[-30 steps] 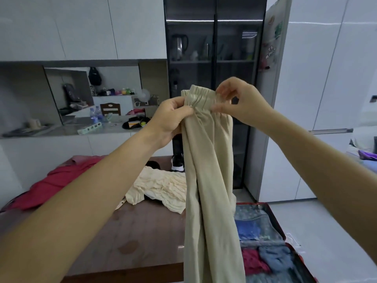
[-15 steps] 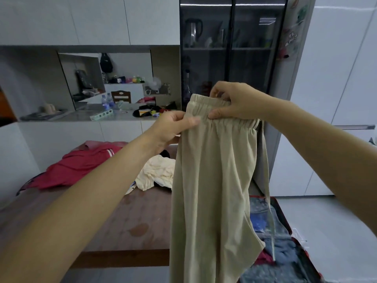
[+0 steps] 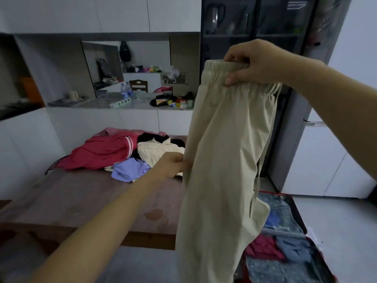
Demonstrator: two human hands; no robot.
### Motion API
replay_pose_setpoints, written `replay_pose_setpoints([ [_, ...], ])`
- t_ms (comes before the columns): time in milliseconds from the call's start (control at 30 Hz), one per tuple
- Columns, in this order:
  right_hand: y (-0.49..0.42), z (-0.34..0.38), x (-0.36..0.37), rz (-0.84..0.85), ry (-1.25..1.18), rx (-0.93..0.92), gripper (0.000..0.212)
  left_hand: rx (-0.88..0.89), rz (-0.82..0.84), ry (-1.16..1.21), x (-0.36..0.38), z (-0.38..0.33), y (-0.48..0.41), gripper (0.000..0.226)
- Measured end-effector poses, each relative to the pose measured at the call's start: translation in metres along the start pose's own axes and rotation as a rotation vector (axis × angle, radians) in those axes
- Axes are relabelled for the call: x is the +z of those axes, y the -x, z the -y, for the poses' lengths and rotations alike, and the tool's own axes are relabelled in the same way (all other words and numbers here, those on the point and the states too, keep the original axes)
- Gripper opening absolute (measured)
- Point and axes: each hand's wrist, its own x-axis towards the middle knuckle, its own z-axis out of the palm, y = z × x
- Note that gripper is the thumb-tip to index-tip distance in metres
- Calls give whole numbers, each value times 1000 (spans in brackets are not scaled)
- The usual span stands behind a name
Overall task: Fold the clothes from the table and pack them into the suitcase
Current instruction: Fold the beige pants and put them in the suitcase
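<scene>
Right grip (image 3: 257,62) clamped on waistband of trousers (image 3: 224,150), held up and hanging, left grip (image 3: 171,165) touching their side edge, closure not discernible, clothes pile (image 3: 114,154) on desk (image 3: 81,201) behind, open suitcase (image 3: 299,218) on floor below right.

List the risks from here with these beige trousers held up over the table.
The right hand alone holds the waistband of the beige trousers; the left hand pinches only a side edge, so the legs may fold crooked.
The hanging legs reach below the table edge and could drag on the floor.
Laid down, they could land on the clothes pile and crease.
</scene>
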Motion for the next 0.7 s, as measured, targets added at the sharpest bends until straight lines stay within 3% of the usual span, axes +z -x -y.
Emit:
replay_pose_setpoints([
  [67,-4,-1,-1,-2,10,7,39,-42,-98,144,-4,8,6,60],
  [200,-16,3,0,-18,7,-17,39,-29,-215,285,-17,10,20,13],
  [267,-23,3,1,-25,16,-27,39,24,-299,316,-23,11,23,6],
  [400,-39,0,7,-33,-6,-17,40,304,-435,236,-29,7,34,39],
  [500,-50,1,13,-26,-36,-12,39,500,-458,-24,-30,8,47,26],
  [600,-57,3,16,-31,-57,-34,39,458,-405,-165,-27,22,53,35],
  [700,-64,8,15,-63,-44,-43,43,255,-391,-32,-24,35,55,35],
])
